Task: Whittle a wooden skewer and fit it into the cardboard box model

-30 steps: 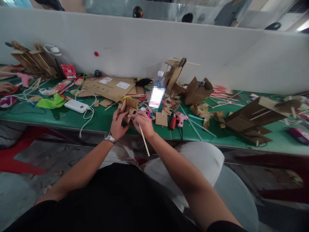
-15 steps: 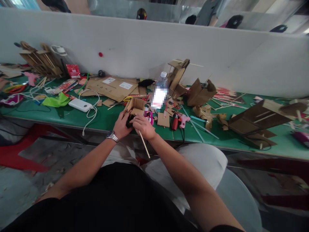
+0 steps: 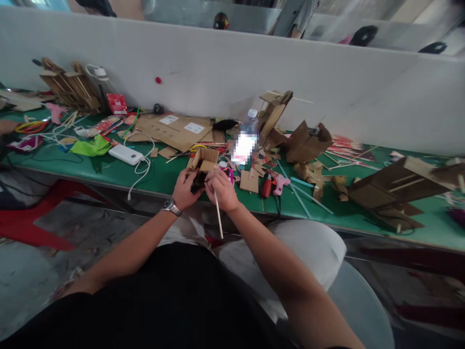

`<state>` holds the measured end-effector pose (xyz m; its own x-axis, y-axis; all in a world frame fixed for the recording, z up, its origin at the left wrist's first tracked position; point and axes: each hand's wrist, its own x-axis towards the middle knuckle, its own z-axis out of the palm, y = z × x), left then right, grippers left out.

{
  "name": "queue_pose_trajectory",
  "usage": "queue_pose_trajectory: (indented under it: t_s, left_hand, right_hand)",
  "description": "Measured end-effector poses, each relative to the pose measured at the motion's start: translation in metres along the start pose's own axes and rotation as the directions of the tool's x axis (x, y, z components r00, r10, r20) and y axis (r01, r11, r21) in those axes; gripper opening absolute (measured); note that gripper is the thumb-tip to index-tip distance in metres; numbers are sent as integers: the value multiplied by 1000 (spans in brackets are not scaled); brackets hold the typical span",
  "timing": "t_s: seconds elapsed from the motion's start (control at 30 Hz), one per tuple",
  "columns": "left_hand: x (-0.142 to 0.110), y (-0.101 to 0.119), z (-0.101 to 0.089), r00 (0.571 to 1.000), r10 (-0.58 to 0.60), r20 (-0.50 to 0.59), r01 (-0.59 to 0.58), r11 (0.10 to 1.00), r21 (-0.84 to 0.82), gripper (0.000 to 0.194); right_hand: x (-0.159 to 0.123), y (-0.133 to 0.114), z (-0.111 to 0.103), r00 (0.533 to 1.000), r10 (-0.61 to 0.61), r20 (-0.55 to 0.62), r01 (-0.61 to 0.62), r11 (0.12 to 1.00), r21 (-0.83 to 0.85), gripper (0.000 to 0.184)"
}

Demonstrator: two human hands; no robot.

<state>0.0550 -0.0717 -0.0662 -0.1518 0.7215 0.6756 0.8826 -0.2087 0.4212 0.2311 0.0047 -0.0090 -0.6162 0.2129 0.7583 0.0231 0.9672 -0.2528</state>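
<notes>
A small open cardboard box (image 3: 205, 156) sits at the front edge of the green table, directly before me. My left hand (image 3: 186, 190) is closed around its left side, thumb toward the dark inside. At the box's right side, my right hand (image 3: 222, 189) is closed on a thin wooden stick (image 3: 218, 218), whose free end points down toward my lap. The fingertips of that hand meet the box's near right edge; the stick's upper end is hidden by the fingers. A purple packet (image 3: 229, 173) lies just behind my right hand.
The green table (image 3: 174, 182) carries cardboard scraps, a water bottle (image 3: 250, 121), a pink glue gun (image 3: 281, 184) and a red-handled tool (image 3: 267, 186). On the left lies a white power bank (image 3: 125, 154) with its cable. Cardboard constructions (image 3: 399, 184) stand right. A white partition (image 3: 203, 68) rises behind.
My right hand has shifted slightly right, and the stick in it now hangs more steeply. More of the box's dark inside shows between my hands. The whole view has moved slightly.
</notes>
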Motion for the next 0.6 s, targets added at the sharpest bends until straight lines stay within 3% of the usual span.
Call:
queue_pose_trajectory:
  t_s: [0.13,0.27,0.43,0.5,0.6]
  left_hand:
    - [1,-1,-1,999,19,26,-19,1000,-25,73]
    - [0,-1,-2,998,37,46,-34,996,-82,70]
    - [-3,-2,-3,997,26,74,-11,980,-198,60]
    - [-1,-4,-5,996,-14,88,35,969,-243,72]
    - [9,-9,-9,982,-79,172,129,945,-302,106]
  right_hand:
    - [-4,6,-2,998,53,-45,-54,998,-20,8]
    - [-8,8,-4,994,88,-63,-91,995,-35,28]
    - [-13,7,-7,992,120,-49,-121,992,-22,29]
    - [-14,6,-7,992,120,-30,-120,993,-8,29]
    - [-14,4,-7,994,113,7,-113,994,13,28]
